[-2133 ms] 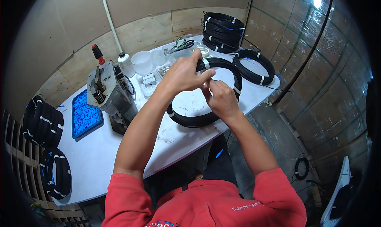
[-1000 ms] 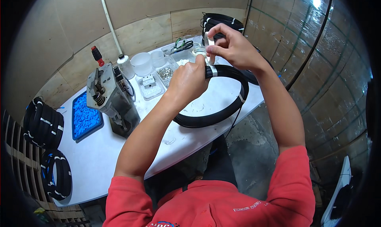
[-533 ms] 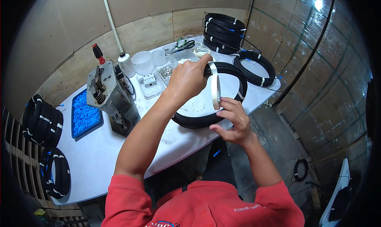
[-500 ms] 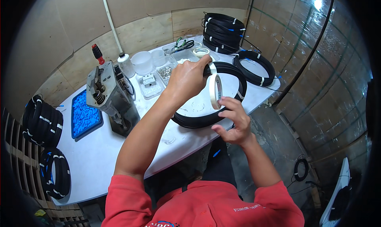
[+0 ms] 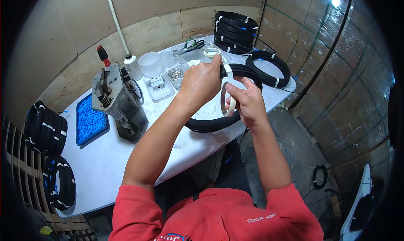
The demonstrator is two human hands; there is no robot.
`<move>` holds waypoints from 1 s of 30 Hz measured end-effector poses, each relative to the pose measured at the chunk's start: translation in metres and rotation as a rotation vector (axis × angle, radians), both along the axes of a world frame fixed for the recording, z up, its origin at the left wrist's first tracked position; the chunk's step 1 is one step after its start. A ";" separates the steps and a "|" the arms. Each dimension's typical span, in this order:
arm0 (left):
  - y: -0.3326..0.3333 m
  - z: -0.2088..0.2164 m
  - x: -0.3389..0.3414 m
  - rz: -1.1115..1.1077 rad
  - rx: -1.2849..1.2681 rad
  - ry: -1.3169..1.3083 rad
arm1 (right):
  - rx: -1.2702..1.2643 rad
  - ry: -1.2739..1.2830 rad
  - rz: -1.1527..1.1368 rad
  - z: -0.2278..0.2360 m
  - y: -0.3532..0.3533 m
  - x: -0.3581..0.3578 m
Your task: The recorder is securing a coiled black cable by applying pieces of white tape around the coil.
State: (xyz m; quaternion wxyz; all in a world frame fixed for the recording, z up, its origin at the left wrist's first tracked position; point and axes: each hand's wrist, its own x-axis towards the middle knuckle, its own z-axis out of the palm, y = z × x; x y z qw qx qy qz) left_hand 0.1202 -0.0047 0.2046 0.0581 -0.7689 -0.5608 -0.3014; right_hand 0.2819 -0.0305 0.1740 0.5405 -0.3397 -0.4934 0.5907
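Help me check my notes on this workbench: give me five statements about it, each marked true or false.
1. The left hand grips a black cable coil. True.
2. The right hand is empty. False: it holds a roll of pale tape.
3. A strip of tape runs between the roll and the coil. True.
4. The tray of blue pieces is right of the metal machine. False: the tray is left of the machine.
5. A stack of black coils stands on the table. True.

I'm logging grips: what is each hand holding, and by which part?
The left hand grips the coil at upper left; the right hand, the tape roll by its right side.
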 end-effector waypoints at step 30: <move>-0.003 0.013 0.011 -0.010 -0.070 0.044 | 0.062 -0.236 -0.137 -0.006 0.008 0.006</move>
